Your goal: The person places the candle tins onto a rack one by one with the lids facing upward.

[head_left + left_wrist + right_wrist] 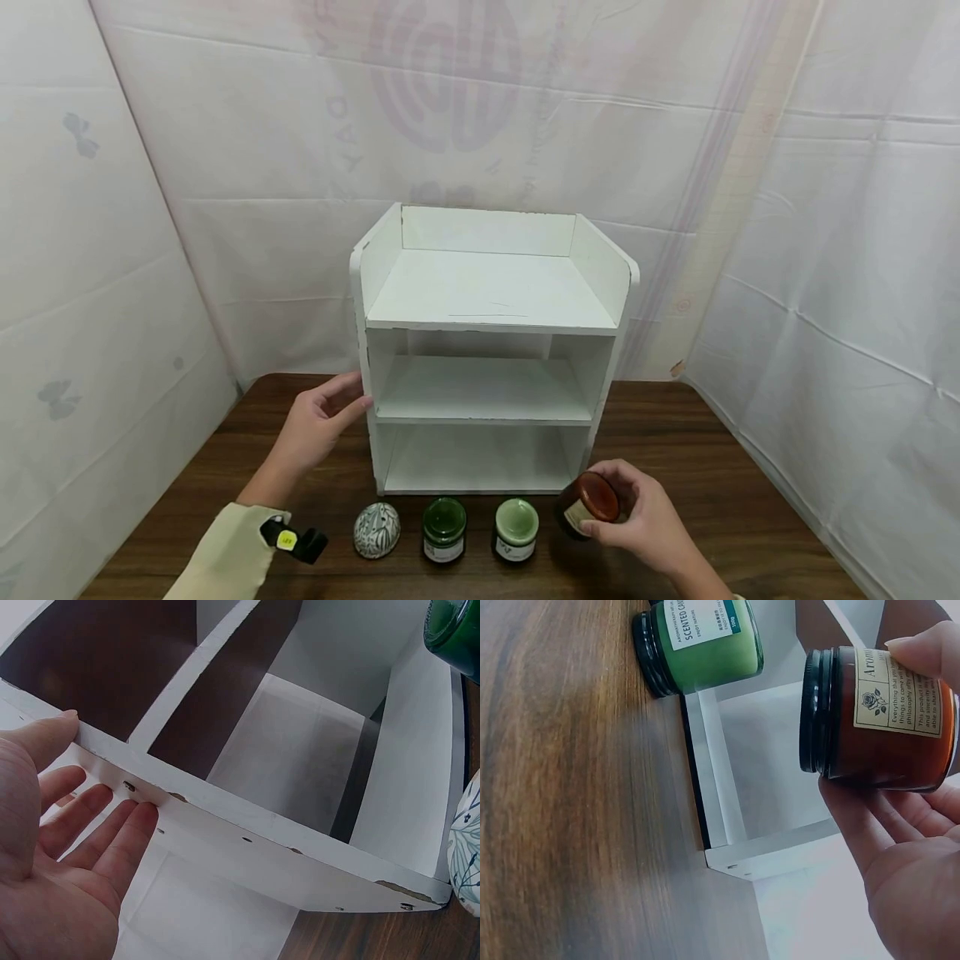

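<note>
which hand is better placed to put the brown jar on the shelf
Right: the right hand already grips the brown glass candle jar beside the white wooden shelf unit, while the left hand steadies its side.

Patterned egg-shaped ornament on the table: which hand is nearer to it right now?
Left. The left hand rests on the shelf unit up-left of the ornament; the right hand grips the brown jar far right.

Soft, even, shadowless light; slight blur in wrist views.

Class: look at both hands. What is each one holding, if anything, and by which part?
The right hand holds the brown jar by its side wall, thumb on the label, fingers beneath. The left hand holds nothing; it rests open against the shelf side.
</note>
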Tool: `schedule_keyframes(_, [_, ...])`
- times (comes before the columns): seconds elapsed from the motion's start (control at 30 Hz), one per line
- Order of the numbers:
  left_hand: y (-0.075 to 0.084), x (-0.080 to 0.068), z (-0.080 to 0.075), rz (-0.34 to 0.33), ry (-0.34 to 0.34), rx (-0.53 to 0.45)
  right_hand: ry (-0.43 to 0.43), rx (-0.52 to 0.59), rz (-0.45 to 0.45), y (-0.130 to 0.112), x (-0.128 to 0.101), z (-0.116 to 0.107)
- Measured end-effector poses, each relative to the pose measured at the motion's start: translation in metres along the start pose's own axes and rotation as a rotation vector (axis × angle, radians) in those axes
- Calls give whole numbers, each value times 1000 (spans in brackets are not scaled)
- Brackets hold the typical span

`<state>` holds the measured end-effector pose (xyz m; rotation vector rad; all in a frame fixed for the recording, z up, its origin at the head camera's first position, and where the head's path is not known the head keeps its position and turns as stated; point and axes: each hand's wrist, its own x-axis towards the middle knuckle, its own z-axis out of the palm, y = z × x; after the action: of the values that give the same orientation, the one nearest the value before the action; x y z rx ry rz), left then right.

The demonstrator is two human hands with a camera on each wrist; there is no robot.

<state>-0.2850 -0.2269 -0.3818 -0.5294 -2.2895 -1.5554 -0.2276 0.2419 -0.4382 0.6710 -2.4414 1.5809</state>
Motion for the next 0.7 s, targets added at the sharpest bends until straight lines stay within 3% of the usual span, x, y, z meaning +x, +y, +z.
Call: schedule_keyframes(0.7, [2,0,-2,-29,-4,42,72,72,17,-7,3,4])
